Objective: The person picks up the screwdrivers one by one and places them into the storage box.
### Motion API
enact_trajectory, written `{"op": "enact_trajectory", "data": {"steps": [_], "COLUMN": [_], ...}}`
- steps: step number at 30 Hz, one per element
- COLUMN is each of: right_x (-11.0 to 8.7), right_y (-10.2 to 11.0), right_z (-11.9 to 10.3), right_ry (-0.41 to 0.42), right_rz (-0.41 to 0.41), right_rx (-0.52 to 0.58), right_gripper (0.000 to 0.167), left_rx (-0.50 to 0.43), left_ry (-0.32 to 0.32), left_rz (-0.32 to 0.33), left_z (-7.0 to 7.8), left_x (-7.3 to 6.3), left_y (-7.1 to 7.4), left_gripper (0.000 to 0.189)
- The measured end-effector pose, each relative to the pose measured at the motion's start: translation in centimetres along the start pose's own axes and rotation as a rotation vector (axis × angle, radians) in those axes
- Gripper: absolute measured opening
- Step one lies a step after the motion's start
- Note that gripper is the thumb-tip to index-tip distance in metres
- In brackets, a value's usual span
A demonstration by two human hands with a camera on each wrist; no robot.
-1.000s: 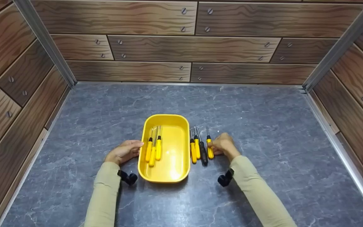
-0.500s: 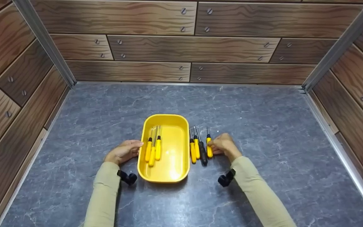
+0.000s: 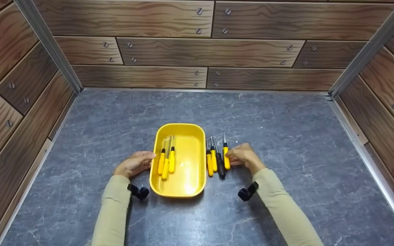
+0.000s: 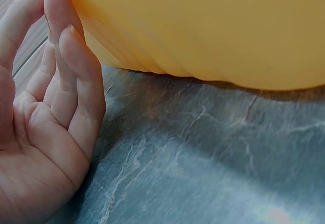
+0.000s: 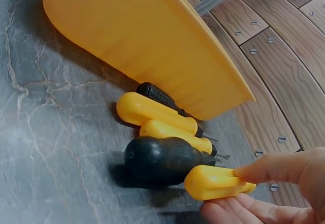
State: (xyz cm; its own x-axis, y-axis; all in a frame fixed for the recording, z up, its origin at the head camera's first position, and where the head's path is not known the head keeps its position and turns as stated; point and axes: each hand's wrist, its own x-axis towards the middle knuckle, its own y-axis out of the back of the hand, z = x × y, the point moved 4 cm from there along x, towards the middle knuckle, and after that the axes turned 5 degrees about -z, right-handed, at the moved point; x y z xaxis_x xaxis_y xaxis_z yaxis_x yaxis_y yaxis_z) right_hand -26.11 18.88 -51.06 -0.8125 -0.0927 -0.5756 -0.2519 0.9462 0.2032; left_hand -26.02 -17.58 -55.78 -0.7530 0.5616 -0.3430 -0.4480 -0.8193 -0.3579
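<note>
My left hand (image 3: pixel 135 163) pinches the left rim of a yellow plastic tray (image 3: pixel 187 160); in the left wrist view its fingers (image 4: pixel 84 76) lie along the tray's outer wall. Inside the tray, three yellow-handled screwdrivers (image 3: pixel 165 164) lie side by side at the left. My right hand (image 3: pixel 244 157) pinches the handle of a yellow screwdriver (image 3: pixel 226 160) between thumb and fingers. In the right wrist view this handle (image 5: pixel 205 182) is raised off the table, its shaft hidden by the hand. The other tools' tips are too small to make out.
Between tray and right hand lie a thick black-handled screwdriver (image 5: pixel 157 160), two yellow-handled screwdrivers (image 5: pixel 152 115) and a slim black-handled screwdriver (image 5: pixel 157 96) close to the tray wall. Wood-patterned walls (image 3: pixel 207 51) border the grey marbled table (image 3: pixel 286 136) at the back and sides.
My right hand has lifted the yellow screwdriver slightly; it has shifted a little away from me in the head view. My left hand and the tray have stayed put.
</note>
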Motion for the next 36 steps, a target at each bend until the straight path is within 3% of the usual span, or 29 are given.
{"op": "enact_trajectory", "data": {"steps": [8, 36], "right_x": [-0.1, -0.5], "right_y": [0.2, 0.1], "right_z": [-0.1, -1.1], "right_ry": [0.022, 0.006], "right_rz": [-0.055, -0.09], "right_rx": [0.041, 0.108], "right_gripper": [0.038, 0.04], "left_rx": [0.0, 0.01], "left_ry": [-0.002, -0.012], "left_rz": [0.005, 0.023], "left_z": [0.1, 0.0], "left_x": [0.0, 0.0], "left_y": [-0.1, -0.1], "left_gripper": [0.011, 0.01]}}
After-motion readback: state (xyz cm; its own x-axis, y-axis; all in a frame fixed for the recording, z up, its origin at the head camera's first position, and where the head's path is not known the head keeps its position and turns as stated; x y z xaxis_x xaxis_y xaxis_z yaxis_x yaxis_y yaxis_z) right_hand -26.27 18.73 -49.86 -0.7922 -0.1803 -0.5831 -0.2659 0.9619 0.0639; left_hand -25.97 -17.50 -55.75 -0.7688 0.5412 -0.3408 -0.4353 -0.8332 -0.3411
